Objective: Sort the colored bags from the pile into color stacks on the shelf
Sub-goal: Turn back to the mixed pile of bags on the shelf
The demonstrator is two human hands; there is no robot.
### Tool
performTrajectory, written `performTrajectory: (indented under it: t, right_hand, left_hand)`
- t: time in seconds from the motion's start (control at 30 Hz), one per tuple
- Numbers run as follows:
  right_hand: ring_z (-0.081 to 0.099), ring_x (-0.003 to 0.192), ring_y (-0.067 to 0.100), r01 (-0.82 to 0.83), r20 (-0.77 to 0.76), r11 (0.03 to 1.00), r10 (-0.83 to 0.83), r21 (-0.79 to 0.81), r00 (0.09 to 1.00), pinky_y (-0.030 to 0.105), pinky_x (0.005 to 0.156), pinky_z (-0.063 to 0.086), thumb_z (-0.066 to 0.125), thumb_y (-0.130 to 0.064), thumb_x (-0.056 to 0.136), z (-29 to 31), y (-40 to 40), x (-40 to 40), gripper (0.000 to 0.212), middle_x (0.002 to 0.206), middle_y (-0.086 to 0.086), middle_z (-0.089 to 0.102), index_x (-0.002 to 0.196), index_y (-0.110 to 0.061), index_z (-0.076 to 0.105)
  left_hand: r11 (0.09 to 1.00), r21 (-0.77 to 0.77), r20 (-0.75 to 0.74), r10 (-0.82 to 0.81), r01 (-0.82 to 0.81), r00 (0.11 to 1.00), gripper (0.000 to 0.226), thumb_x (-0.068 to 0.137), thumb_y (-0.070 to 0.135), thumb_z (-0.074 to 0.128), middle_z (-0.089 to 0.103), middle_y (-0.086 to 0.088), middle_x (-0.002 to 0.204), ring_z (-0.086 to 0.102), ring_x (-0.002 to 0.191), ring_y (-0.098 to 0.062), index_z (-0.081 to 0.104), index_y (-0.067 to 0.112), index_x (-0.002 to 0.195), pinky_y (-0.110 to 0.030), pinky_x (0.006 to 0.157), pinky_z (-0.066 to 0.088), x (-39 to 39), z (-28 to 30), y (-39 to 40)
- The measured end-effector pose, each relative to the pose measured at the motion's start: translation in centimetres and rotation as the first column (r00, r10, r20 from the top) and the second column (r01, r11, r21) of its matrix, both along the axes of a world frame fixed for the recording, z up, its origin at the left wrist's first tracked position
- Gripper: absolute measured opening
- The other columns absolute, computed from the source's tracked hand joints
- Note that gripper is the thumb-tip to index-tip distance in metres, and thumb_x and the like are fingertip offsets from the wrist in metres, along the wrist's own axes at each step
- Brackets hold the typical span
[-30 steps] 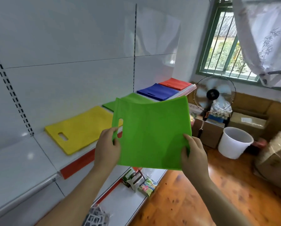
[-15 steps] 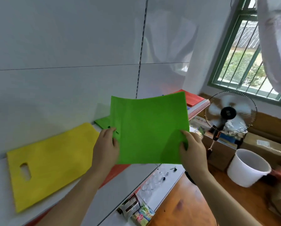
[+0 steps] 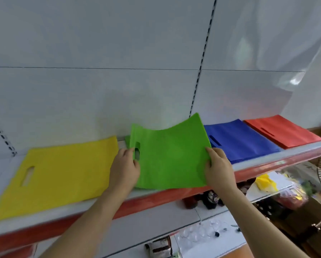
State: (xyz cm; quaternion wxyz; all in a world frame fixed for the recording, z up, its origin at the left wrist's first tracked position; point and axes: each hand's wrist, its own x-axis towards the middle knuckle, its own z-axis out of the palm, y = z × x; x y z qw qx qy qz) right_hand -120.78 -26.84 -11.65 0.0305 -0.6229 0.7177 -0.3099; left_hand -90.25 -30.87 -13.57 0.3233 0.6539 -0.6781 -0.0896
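- A green bag [image 3: 171,159] sits at the centre of the frame, held by both hands just above the shelf [image 3: 278,161]; its far edge curls upward and its near edge hangs over the shelf's red front strip [image 3: 156,200].
- The left hand [image 3: 125,169] grips the bag's left edge beside the handle cut-out, with its fingers [image 3: 131,152] curled round the edge.
- The right hand [image 3: 218,169] pinches the bag's right edge, thumb on top and the other fingers tucked beneath the fabric.
- A sliver of more green [image 3: 127,141] shows behind the held bag's upper left corner, lying flat on the shelf.
- A yellow bag [image 3: 57,175] lies flat on the shelf at the left of the frame, just beside the left hand, handle slot toward the left.
- A blue stack [image 3: 239,140] lies on the shelf to the right of the green bag, its near corner hidden behind the right hand.
- A red stack [image 3: 282,133] lies farther right, beside the blue one near the shelf's end.
- On a lower shelf at the right of the frame, small packets and a yellow item [image 3: 265,183] appear, too blurred to identify.
- White back panels [image 3: 100,53] fill the upper part of the frame.
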Motion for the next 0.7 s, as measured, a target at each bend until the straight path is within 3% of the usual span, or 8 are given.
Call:
performTrajectory:
  t: [0.23, 0.5, 0.6, 0.7]
  right_hand:
    - [0.059, 0.123, 0.028, -0.187, -0.021, 0.98, 0.188, 0.064, 0.982, 0.045, 0.098, 0.056, 0.051, -0.005, 0.1, -0.7, -5.6, -2.1, 0.054, 0.15, 0.007, 0.05, 0.154, -0.005, 0.049]
    - [0.05, 0.134, 0.028, -0.2, -0.087, 0.97, 0.213, 0.141, 0.973, 0.045, 0.106, 0.051, 0.053, -0.009, 0.102, -2.5, -9.4, -2.9, 0.054, 0.149, 0.009, 0.051, 0.155, -0.004, 0.047]
    - [0.05, 0.134, 0.029, -0.2, -0.132, 0.965, 0.224, 0.168, 0.966, 0.045, 0.108, 0.05, 0.056, -0.019, 0.103, -3.2, -10.4, -3.3, 0.056, 0.15, 0.011, 0.051, 0.155, -0.004, 0.046]
    - [0.045, 0.141, 0.03, -0.169, -0.169, 0.951, 0.217, 0.259, 0.961, 0.048, 0.114, 0.046, 0.055, -0.044, 0.104, -3.8, -11.0, -3.4, 0.064, 0.156, 0.01, 0.047, 0.155, -0.008, 0.045]
  left_hand:
    - [0.982, 0.08, 0.135, 0.157, -0.169, 0.978, 0.043, 0.099, 0.017, 0.059, 0.057, -0.009, 0.136, 0.059, 0.123, -0.026, 0.058, 0.006, 0.142, -0.04, 0.101, 0.052, -1.7, -0.6, -0.3]
    - [0.964, 0.114, 0.295, 0.199, -0.242, 0.934, 0.034, 0.1, 0.025, 0.057, 0.059, -0.009, 0.126, 0.055, 0.116, -0.029, 0.061, 0.009, 0.13, -0.039, 0.1, 0.049, -2.7, -1.9, -1.6]
    - [0.963, 0.105, 0.343, 0.198, -0.247, 0.918, 0.029, 0.101, 0.029, 0.054, 0.065, -0.007, 0.118, 0.056, 0.109, -0.027, 0.067, 0.011, 0.119, -0.039, 0.097, 0.049, -2.8, -2.1, -1.9]
    - [0.959, 0.12, 0.416, 0.185, -0.255, 0.89, 0.026, 0.101, 0.034, 0.049, 0.068, -0.003, 0.107, 0.055, 0.101, -0.025, 0.068, 0.016, 0.106, -0.038, 0.088, 0.048, -2.5, -2.0, -2.0]
